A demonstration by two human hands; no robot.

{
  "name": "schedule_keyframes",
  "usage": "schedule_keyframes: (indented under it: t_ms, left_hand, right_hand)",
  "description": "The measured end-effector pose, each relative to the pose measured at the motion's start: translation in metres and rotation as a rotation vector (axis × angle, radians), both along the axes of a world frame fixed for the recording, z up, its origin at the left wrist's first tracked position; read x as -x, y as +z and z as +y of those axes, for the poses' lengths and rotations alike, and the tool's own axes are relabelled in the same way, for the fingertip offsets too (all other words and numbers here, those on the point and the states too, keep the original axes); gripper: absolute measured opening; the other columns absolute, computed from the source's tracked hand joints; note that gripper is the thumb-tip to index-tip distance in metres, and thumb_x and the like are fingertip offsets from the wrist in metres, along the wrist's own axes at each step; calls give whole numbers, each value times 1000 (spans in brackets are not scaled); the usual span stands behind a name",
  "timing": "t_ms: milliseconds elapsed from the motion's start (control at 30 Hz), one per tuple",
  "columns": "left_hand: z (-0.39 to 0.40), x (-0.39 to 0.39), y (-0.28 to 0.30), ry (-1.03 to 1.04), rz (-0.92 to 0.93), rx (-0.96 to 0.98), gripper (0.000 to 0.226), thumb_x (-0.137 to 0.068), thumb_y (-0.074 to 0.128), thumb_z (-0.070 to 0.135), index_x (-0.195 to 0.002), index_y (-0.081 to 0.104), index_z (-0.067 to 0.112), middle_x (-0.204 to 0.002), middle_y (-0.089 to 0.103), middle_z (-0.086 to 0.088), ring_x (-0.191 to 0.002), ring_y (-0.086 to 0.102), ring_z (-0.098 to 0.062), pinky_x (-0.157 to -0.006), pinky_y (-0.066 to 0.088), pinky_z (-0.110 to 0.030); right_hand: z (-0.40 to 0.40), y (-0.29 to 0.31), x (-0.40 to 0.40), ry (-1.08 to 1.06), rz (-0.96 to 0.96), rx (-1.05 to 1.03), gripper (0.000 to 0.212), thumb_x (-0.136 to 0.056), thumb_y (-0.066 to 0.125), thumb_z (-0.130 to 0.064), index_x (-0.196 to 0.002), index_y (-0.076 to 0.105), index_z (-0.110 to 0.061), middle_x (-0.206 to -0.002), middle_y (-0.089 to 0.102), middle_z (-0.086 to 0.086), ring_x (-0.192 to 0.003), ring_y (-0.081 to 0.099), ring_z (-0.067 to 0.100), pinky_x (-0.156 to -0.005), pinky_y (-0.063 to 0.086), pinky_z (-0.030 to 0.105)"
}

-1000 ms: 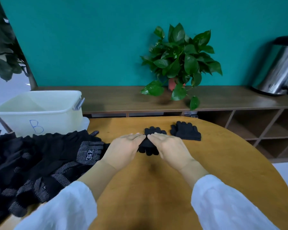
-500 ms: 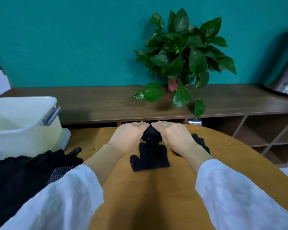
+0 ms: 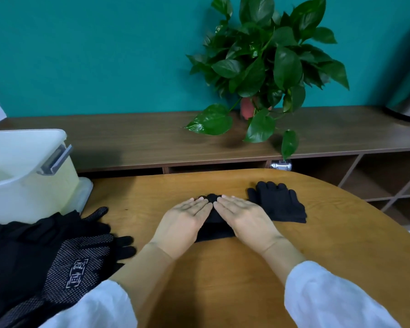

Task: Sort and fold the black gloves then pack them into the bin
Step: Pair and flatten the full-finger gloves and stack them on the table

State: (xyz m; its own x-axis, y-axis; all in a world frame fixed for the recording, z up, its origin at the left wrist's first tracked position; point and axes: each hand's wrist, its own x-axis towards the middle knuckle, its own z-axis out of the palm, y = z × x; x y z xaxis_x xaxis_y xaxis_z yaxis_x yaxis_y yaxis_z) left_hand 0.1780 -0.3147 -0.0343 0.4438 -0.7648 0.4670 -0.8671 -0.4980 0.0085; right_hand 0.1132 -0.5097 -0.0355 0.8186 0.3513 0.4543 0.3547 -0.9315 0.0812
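folded black glove (image 3: 214,227) flat under both hands' straight fingers (image 3: 200,205)

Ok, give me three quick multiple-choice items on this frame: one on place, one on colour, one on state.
1. Where is the flat glove pair?
A. in the bin
B. on the table, right of the hands
C. on the shelf

2. What colour is the bin?
A. white
B. blue
C. black

3. How do the hands lie on the folded glove?
A. fists
B. pinching
C. flat, pressing

Key: B, it lies beside the right hand; A, pale plastic walls; C, left hand and right show straight fingers.
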Motion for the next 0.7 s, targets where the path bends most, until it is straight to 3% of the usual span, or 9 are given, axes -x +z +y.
schedule_keyframes:
  t_ms: [100, 167, 233, 500, 567, 667, 700]
  left_hand:
    - [5, 8, -5, -15, -7, -58, 65, -51, 86, -9, -113, 72, 5, -111, 73, -9, -104, 70, -19, -92, 55, -34]
    - [8, 15, -11, -27, -13, -117, 69, -49, 88, -7, -114, 72, 6, -114, 72, -9, -108, 68, -19, -95, 53, -33]
    - [11, 19, -17, -29, -16, -130, 68, -51, 88, -5, -117, 71, 6, -118, 70, -9, -112, 66, -19, -98, 51, -34]
    - [13, 21, -22, 10, -20, -155, 70, -55, 85, -3, -122, 67, 5, -123, 67, -11, -116, 63, -19, -102, 45, -34]
    - [15, 21, -21, 11, -6, -196, 65, -65, 78, 3, -128, 63, 5, -130, 63, -10, -124, 58, -18, -106, 40, -34]
    - [20, 28, -14, 54, 21, -230, 57, -86, 41, 22, -139, 51, 3, -144, 49, -12, -137, 43, -20, -115, 30, -35]
    - [21, 30, -12, 72, 40, -226, 58, -90, 35, 27, -141, 48, 3, -148, 44, -12, -140, 39, -21, -118, 26, -35]
  right_hand:
    - [1, -6, 6, 32, -26, 98, 45, -66, 77, 6, -110, 72, -3, -110, 72, 14, -102, 70, 26, -89, 56, 38]
    - [1, -12, 11, 47, -35, 158, 37, -79, 58, 1, -113, 72, -5, -112, 71, 14, -105, 69, 24, -94, 53, 35]
    - [1, -14, 14, 21, -26, 176, 43, -84, 41, -2, -115, 71, -5, -115, 70, 14, -108, 67, 24, -97, 52, 34]
    - [2, -12, 14, -99, 125, 206, 53, -85, 29, -2, -126, 64, -3, -125, 64, 16, -118, 61, 27, -100, 49, 37]
    - [3, -4, 17, -151, 176, 194, 58, -87, 24, -5, -139, 50, -3, -141, 51, 17, -133, 48, 27, -111, 37, 38]
    - [6, 9, 25, -178, 331, 226, 63, -94, 14, -19, -154, 4, -6, -161, -1, 12, -150, 0, 23, -120, -4, 35]
    - [9, 11, 28, -176, 321, 193, 66, -91, 9, -26, -154, 2, -6, -161, -4, 12, -150, -3, 23, -120, -6, 35]
